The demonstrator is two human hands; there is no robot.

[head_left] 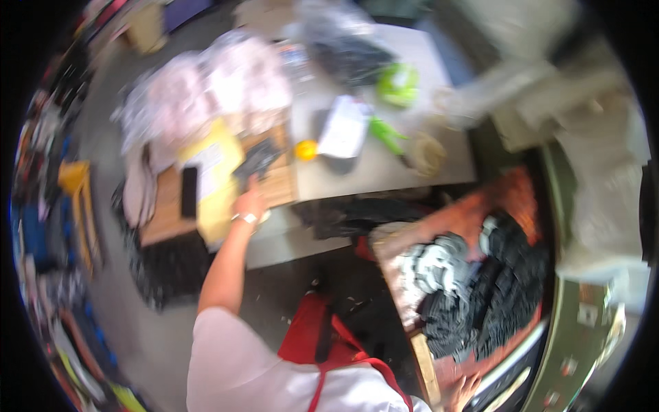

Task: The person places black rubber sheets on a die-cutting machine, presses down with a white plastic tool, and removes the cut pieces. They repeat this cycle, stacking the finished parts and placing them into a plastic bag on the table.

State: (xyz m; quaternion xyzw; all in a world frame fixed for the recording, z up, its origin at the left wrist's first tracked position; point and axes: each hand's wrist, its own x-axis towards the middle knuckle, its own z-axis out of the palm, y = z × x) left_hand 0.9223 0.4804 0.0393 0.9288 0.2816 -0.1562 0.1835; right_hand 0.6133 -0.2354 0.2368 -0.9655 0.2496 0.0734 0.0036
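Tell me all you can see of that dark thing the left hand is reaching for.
The dark packet looks flat, roughly rectangular and blackish grey, perhaps fabric in a clear wrapper; blur hides the detail. It lies tilted on a wooden board, partly over a yellow envelope. The left hand reaches up to its lower edge, fingertips at or on it; whether it is gripped cannot be told.
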